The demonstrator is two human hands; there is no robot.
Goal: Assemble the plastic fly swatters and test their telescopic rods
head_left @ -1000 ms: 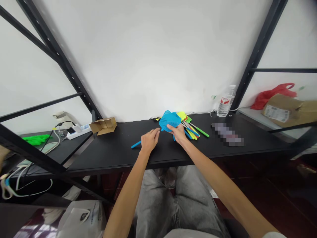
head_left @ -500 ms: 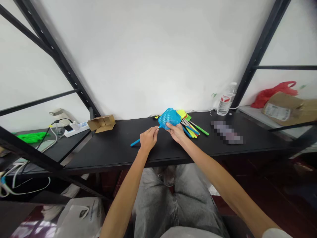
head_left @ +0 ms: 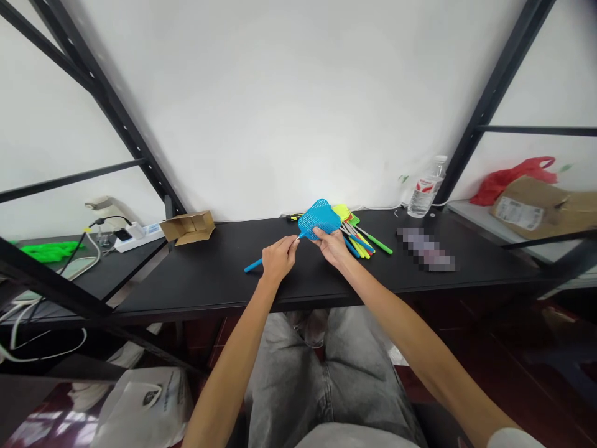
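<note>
A blue fly swatter point(head_left: 318, 215) is held in both hands above the black tabletop, its perforated head up and to the right. My left hand point(head_left: 280, 257) is closed round its shaft just below the head, and the blue handle sticks out to the left. With thumb on top, my right hand point(head_left: 332, 246) grips the lower right edge of the head. Behind and right of that hand lies a pile of fly swatters point(head_left: 359, 239) with yellow, green, orange and blue parts. The blue head covers part of this pile.
An open cardboard box point(head_left: 189, 229) lies on the left of the black table point(head_left: 200, 274). Toward the right stand a water bottle point(head_left: 425, 190) and a pixelated item point(head_left: 426, 249). A power strip point(head_left: 140, 238) is on the left-hand surface. Black metal posts point(head_left: 497, 68) flank the table.
The view has shifted slightly. Both hands keep nearly the same hold on the blue fly swatter, and the pile beside it looks unchanged.
</note>
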